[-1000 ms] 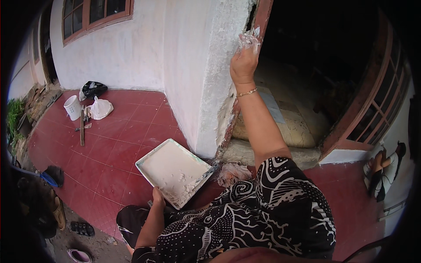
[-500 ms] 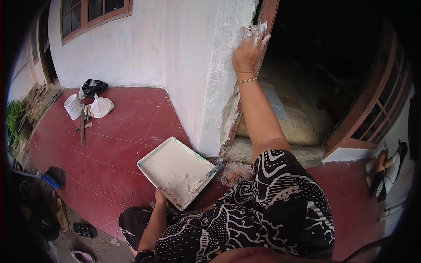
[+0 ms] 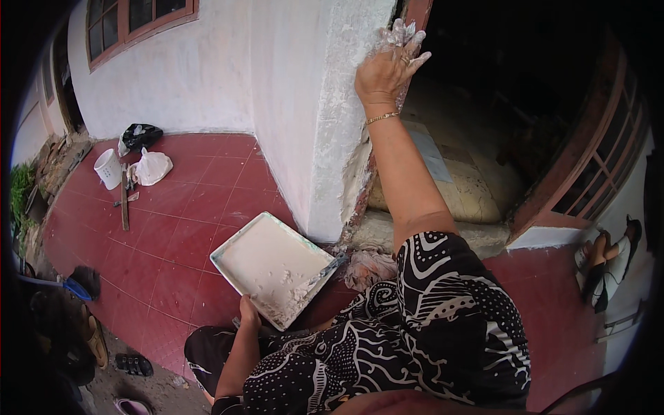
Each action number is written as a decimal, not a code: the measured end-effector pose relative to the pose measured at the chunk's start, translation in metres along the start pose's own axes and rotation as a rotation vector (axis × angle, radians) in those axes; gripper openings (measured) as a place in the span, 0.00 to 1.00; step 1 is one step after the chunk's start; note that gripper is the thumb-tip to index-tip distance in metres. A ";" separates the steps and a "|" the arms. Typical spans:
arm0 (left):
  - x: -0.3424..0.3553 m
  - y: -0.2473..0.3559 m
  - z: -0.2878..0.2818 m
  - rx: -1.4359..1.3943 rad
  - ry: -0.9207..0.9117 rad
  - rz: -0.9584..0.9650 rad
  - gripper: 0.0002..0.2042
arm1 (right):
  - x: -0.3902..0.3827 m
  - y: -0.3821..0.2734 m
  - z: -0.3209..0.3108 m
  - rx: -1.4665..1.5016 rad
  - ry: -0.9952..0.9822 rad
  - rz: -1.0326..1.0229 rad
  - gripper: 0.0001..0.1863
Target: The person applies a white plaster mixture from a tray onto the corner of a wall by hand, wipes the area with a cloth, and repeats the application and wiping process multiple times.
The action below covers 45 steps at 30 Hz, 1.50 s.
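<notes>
My right hand (image 3: 391,66) is raised against the rough white wall edge (image 3: 333,152) beside the red-brown door frame (image 3: 417,15). Its fingers are spread and smeared with white paste; crumpled whitish material shows at the fingertips, and whether it is loose paste is hard to tell. My left hand (image 3: 250,311) grips the lower-left corner of a shallow tray (image 3: 232,241) of creamy paste. A putty-coated tool (image 3: 324,274) lies along the tray's right side. Crumpled pinkish material (image 3: 370,270) sits just right of it on the floor.
Red tiled floor (image 3: 159,249) holds a white bucket (image 3: 107,167), white bag (image 3: 153,167), black bag (image 3: 140,138) and wooden stick (image 3: 124,206). A blue-handled dustpan (image 3: 76,287) and footwear (image 3: 133,364) lie left. A dark doorway with threshold (image 3: 470,234) is right, and a crouched person (image 3: 609,266) beyond.
My right hand has moved higher on the wall edge, and its fingers have spread further apart. My left hand stays on the tray; the view has shifted slightly.
</notes>
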State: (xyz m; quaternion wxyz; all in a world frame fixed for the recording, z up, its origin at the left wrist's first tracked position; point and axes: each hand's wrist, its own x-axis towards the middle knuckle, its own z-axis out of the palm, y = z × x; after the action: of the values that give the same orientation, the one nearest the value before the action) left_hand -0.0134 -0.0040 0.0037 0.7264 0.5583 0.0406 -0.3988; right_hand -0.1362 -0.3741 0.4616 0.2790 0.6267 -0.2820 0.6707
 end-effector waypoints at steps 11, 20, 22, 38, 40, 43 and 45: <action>0.026 -0.018 -0.018 0.022 0.027 0.006 0.21 | 0.006 -0.007 -0.012 -0.191 -0.188 -0.038 0.44; 0.024 -0.015 -0.014 0.011 0.059 -0.026 0.21 | -0.003 -0.003 -0.019 -0.239 -0.204 -0.059 0.47; 0.020 -0.013 -0.012 0.022 0.048 -0.020 0.21 | -0.005 0.001 -0.021 -0.244 -0.219 -0.083 0.46; 0.030 -0.020 -0.020 0.116 0.070 0.032 0.18 | -0.069 0.029 -0.056 -0.262 -0.609 -0.346 0.28; 0.038 -0.022 -0.022 0.100 0.040 0.034 0.18 | -0.083 0.029 -0.061 -0.251 -0.646 -0.356 0.27; 0.043 -0.027 -0.028 0.085 -0.006 0.040 0.18 | -0.101 0.027 -0.071 -0.246 -0.704 -0.369 0.25; 0.044 -0.028 -0.028 0.114 0.019 0.037 0.19 | -0.107 0.023 -0.079 -0.289 -0.778 -0.376 0.23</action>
State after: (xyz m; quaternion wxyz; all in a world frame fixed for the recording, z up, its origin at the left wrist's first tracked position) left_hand 0.0100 -0.0056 -0.0509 0.7002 0.6032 0.0142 -0.3816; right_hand -0.2003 -0.3346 0.3494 0.3540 0.8271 -0.3376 0.2770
